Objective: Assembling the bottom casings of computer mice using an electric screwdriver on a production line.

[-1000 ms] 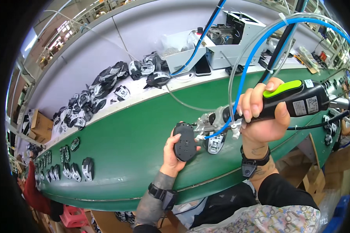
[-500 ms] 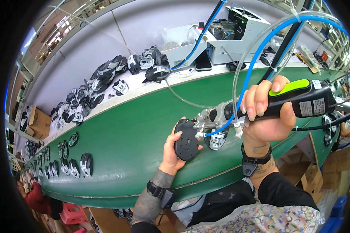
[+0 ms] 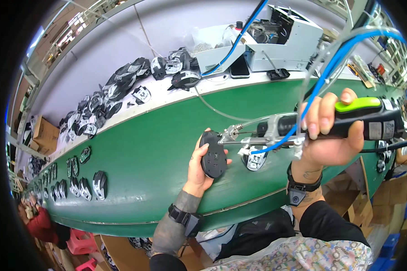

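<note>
My left hand (image 3: 197,172) is closed around a black computer mouse (image 3: 214,158), its underside turned up, thumb across its left edge. My right hand (image 3: 332,135) grips a black electric screwdriver (image 3: 366,118) with a bright green lever. The screwdriver's metal nose reaches left to the mouse's upper right edge; whether its tip touches the mouse, I cannot tell. A blue hose (image 3: 298,124) and clear tubing run to the nose. Partly behind the nose, a grey and white mouse shell (image 3: 255,159) lies on the green belt (image 3: 153,153).
Mouse shells (image 3: 99,185) and green circuit boards (image 3: 85,154) stand in rows on the left. More mouse shells (image 3: 122,79) are heaped along the white ledge, near a white machine (image 3: 280,52) and a phone (image 3: 239,67). At far left is a person in a red sleeve (image 3: 41,221).
My right hand has drawn the screwdriver body to the right, and more of the nose's rods show. The mouse in my left hand sits slightly further up and left in view.
</note>
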`<state>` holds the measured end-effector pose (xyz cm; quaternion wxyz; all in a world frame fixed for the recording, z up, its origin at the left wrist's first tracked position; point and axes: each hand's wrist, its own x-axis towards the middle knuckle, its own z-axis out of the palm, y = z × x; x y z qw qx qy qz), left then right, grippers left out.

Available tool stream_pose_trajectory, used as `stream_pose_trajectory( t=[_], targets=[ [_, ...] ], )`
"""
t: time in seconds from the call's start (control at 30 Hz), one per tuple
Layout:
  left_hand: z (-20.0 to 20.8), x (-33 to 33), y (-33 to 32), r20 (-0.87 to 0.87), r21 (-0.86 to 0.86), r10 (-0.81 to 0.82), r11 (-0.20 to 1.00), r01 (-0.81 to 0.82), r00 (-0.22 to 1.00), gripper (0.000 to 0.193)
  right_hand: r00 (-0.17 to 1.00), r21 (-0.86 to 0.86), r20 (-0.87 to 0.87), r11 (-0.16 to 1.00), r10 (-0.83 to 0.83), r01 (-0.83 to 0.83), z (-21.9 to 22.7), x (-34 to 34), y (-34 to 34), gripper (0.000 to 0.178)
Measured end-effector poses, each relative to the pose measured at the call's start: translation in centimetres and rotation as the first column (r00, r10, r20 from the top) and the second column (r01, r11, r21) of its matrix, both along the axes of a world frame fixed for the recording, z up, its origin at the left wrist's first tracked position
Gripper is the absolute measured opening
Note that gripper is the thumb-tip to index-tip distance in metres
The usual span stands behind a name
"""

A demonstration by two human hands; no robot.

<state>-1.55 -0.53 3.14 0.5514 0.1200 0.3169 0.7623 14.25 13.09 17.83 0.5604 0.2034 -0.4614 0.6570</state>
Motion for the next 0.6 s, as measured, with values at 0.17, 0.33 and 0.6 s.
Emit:
stream_pose_trajectory(
  t=[0.17, 0.33, 0.6],
  targets=[
    [-0.1, -0.3, -0.3, 0.053, 0.061, 0.024, 0.998, -0.027, 0.998, 0.058, 0.999, -0.006, 0.046, 1.000, -0.023, 0.024, -0.6, -0.8, -0.3, 0.037],
    [0.2, -0.2, -0.5, 0.093, 0.178, -0.021, 0.984, 0.004, 0.995, 0.060, 0.993, 0.017, 0.091, 0.997, -0.073, 0.072, -0.8, -1.6, -0.5, 0.036],
    [0.3, -0.3, -0.5, 0.120, 0.187, -0.032, 0.982, 0.009, 0.992, 0.061, 0.998, 0.015, 0.064, 1.000, -0.023, 0.022, -0.8, -1.4, -0.4, 0.034]
  ],
)
